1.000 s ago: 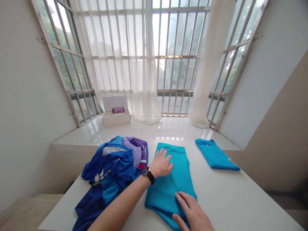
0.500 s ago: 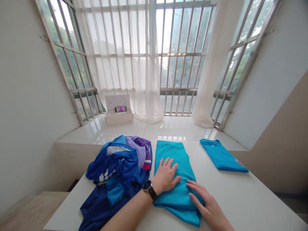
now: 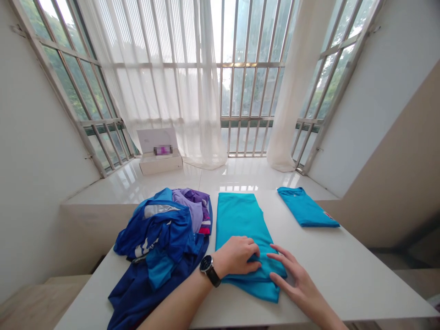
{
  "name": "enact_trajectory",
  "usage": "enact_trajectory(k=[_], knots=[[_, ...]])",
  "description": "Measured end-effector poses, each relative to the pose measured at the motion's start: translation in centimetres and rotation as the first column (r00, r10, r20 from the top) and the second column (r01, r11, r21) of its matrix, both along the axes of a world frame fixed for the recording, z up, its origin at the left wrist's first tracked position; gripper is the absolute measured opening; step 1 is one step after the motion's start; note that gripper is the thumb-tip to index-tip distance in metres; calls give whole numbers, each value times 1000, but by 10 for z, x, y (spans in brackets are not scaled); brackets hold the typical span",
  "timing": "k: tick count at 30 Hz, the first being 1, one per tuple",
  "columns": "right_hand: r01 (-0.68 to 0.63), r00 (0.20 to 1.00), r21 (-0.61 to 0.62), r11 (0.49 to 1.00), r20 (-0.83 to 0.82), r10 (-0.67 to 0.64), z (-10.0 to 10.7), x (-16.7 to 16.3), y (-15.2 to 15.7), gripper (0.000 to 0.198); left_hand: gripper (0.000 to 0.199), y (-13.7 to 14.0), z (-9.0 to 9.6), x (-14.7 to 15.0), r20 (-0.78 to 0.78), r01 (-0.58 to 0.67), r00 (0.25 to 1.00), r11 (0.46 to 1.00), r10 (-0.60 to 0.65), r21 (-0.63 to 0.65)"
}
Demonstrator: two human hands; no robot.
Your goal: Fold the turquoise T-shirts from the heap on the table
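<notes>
Teal shirt (image 3: 240, 229) flat on table (image 3: 343, 270), near end under our fingers | left hand (image 3: 237, 256) fingers curled, pinching a fold | right hand (image 3: 295, 279) fingers spread flat, pinning the edge | blue clothes pile (image 3: 161, 233) just left of fingers | folded shirt (image 3: 305, 208) well beyond, right

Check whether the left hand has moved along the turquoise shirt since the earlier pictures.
Yes. The left hand slid toward the person, from the far end of the turquoise folded shirt to its near end.
</notes>
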State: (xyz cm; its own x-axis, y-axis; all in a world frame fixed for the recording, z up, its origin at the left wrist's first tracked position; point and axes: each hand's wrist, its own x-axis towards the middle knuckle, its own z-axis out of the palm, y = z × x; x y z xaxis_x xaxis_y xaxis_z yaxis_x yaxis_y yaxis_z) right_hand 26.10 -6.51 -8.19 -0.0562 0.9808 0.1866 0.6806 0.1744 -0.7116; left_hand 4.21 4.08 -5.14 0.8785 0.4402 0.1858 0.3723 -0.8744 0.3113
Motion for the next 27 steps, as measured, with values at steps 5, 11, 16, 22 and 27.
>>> enact_trajectory(k=[5,11,16,22,27], knots=[[-88,995,-57,995,41,90,2,13,-15,50,21,-3,3,0,-3,-17,1000,1000,17,6],[-71,997,5,997,15,70,-12,23,-15,41,27,-3,0,2,4,-2,1000,999,2,49],[55,996,114,992,-69,-48,-20,18,-14,31,26,-3,-4,2,9,2,1000,996,-3,87],[100,991,183,978,-102,-83,-20,16,-12,35,26,-3,-3,3,12,-11,1000,996,10,89],[87,992,169,982,-109,-70,-4,14,0,36,52,-9,5,3,15,-61,998,998,61,-10]])
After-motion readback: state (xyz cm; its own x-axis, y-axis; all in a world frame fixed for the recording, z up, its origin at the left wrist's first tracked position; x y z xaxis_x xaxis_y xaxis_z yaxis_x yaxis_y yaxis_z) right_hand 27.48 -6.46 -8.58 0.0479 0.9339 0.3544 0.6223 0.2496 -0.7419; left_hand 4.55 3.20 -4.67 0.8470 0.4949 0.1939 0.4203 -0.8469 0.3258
